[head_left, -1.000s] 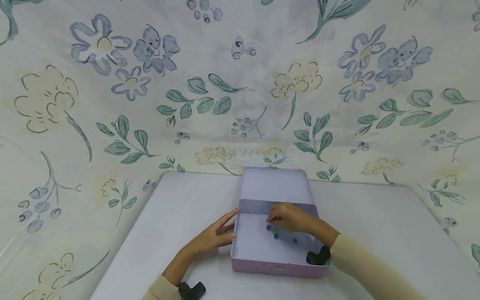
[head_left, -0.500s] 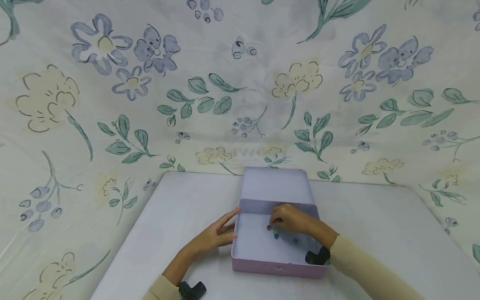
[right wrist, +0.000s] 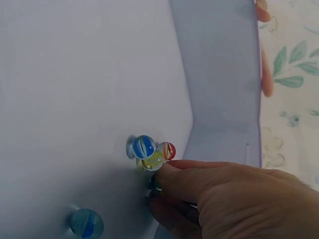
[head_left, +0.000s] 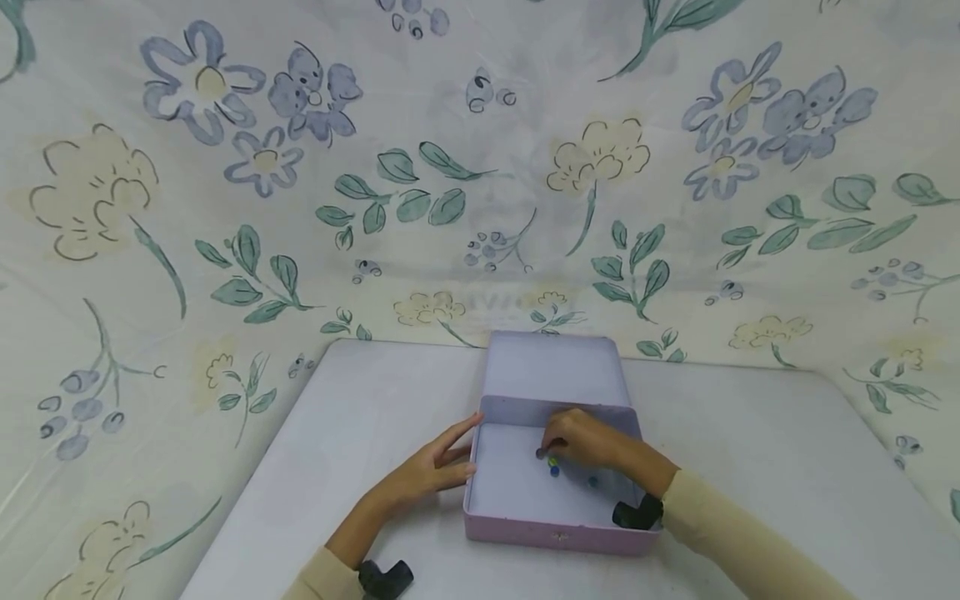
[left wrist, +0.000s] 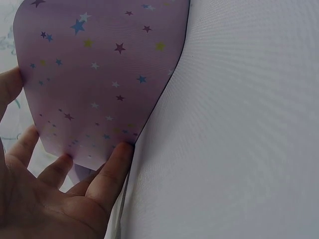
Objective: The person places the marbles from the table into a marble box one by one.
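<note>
An open pink tin box point(head_left: 517, 528) with a pale lilac inside stands on the white table. My right hand point(head_left: 581, 437) reaches into it. In the right wrist view, its thumb and fingers pinch a dark green glass marble point(right wrist: 155, 182), partly hidden. Close by the fingertips sit a yellow marble point(right wrist: 152, 161), a red-and-clear marble point(right wrist: 168, 150) and a blue marble point(right wrist: 143, 146), bunched together. A teal marble point(right wrist: 87, 223) lies apart from these. My left hand point(left wrist: 55, 199) rests spread fingers against the box's star-printed outer side point(left wrist: 99, 84).
The box's lid point(head_left: 555, 367) is tipped back behind it. White table point(head_left: 382, 392) surrounds the box, and a flowered cloth point(head_left: 450, 250) hangs beyond the table's far edge. A black wrist mount point(head_left: 637, 512) overhangs the box's front right corner.
My right fingertips have moved slightly nearer the front of the box and now meet the reddish marble in the head view. The left hand keeps its place, and the head view shifts a little.
</note>
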`<state>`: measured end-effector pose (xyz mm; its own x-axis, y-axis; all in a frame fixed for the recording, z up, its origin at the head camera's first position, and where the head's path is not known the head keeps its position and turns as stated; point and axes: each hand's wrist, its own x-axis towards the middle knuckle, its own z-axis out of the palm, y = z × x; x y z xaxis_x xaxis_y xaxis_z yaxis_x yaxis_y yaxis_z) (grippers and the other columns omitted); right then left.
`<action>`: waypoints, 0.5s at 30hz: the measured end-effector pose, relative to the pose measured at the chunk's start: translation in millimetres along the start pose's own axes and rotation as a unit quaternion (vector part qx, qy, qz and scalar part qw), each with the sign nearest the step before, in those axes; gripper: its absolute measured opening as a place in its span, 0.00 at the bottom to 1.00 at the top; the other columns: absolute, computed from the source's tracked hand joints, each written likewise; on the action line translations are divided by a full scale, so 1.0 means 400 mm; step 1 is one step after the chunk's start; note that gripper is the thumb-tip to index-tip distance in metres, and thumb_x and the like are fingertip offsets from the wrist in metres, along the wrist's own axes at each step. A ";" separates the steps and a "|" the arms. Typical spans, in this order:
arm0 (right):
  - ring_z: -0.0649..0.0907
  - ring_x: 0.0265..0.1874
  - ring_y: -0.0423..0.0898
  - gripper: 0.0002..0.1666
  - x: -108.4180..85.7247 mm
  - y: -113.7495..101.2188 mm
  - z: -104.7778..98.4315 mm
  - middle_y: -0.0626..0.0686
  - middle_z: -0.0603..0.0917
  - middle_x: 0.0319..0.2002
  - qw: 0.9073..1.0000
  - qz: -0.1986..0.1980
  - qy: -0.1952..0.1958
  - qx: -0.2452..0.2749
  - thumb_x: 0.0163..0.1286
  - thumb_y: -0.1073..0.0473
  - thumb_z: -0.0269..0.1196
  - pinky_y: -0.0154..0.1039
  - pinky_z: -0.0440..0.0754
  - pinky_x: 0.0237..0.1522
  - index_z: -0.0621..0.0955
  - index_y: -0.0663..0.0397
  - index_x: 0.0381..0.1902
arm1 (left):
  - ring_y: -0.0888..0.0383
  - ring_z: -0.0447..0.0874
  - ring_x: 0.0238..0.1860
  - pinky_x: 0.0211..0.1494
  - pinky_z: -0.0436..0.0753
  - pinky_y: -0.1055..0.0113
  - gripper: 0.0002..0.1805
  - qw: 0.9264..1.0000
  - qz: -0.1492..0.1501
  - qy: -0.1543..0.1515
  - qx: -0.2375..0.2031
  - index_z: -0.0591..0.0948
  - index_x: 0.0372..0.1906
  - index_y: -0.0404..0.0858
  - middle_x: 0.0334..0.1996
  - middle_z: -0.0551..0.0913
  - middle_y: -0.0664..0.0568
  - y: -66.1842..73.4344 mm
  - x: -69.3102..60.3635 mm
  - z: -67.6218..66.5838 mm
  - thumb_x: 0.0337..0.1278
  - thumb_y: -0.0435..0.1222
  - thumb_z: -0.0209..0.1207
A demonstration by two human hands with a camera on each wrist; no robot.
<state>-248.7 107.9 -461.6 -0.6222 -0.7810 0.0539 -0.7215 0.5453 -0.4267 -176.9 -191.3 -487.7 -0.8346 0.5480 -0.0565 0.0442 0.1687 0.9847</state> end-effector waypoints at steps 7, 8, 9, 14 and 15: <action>0.85 0.35 0.35 0.06 0.000 0.003 0.003 0.47 0.89 0.34 1.000 -0.002 -0.007 0.003 0.62 0.67 0.70 0.25 0.84 0.39 0.90 0.54 0.36 | 0.27 0.49 0.76 0.70 0.68 0.35 0.41 1.000 0.013 -0.005 0.012 0.49 0.81 0.53 0.82 0.41 0.46 0.000 0.002 0.000 0.71 0.41 0.57; 0.85 0.35 0.35 0.06 0.000 0.003 0.004 0.47 0.89 0.34 1.000 -0.003 -0.006 0.003 0.62 0.67 0.70 0.25 0.84 0.38 0.90 0.54 0.36 | 0.27 0.49 0.76 0.70 0.68 0.35 0.41 1.000 0.013 -0.005 0.014 0.49 0.81 0.53 0.82 0.41 0.46 -0.001 0.002 0.000 0.71 0.41 0.57; 0.85 0.34 0.34 0.06 0.000 0.003 0.005 0.47 0.89 0.34 1.000 -0.002 -0.005 0.004 0.62 0.67 0.70 0.25 0.84 0.38 0.90 0.54 0.36 | 0.27 0.49 0.76 0.71 0.68 0.35 0.41 1.000 0.013 -0.006 0.015 0.49 0.81 0.54 0.82 0.41 0.46 -0.001 0.002 0.000 0.71 0.40 0.56; 0.84 0.34 0.33 0.07 0.001 0.001 -0.001 0.45 0.89 0.34 1.000 0.006 -0.006 0.003 0.61 0.67 0.70 0.25 0.84 0.38 0.91 0.52 0.36 | 0.29 0.50 0.77 0.71 0.67 0.36 0.40 1.000 0.004 -0.001 0.019 0.51 0.80 0.57 0.82 0.42 0.49 0.003 0.002 -0.001 0.71 0.39 0.56; 0.83 0.34 0.33 0.07 0.002 0.000 -0.004 0.45 0.89 0.34 1.000 0.009 -0.007 0.003 0.61 0.68 0.70 0.25 0.84 0.38 0.90 0.52 0.36 | 0.30 0.50 0.77 0.72 0.67 0.36 0.40 1.000 0.003 0.000 0.019 0.51 0.80 0.57 0.82 0.42 0.49 0.004 0.002 -0.002 0.71 0.39 0.56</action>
<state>-249.7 107.7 -459.9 -0.6302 -0.7756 0.0344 -0.7088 0.5567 -0.4333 -177.9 -191.2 -486.0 -0.8347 0.5484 -0.0499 0.0706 0.1964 0.9780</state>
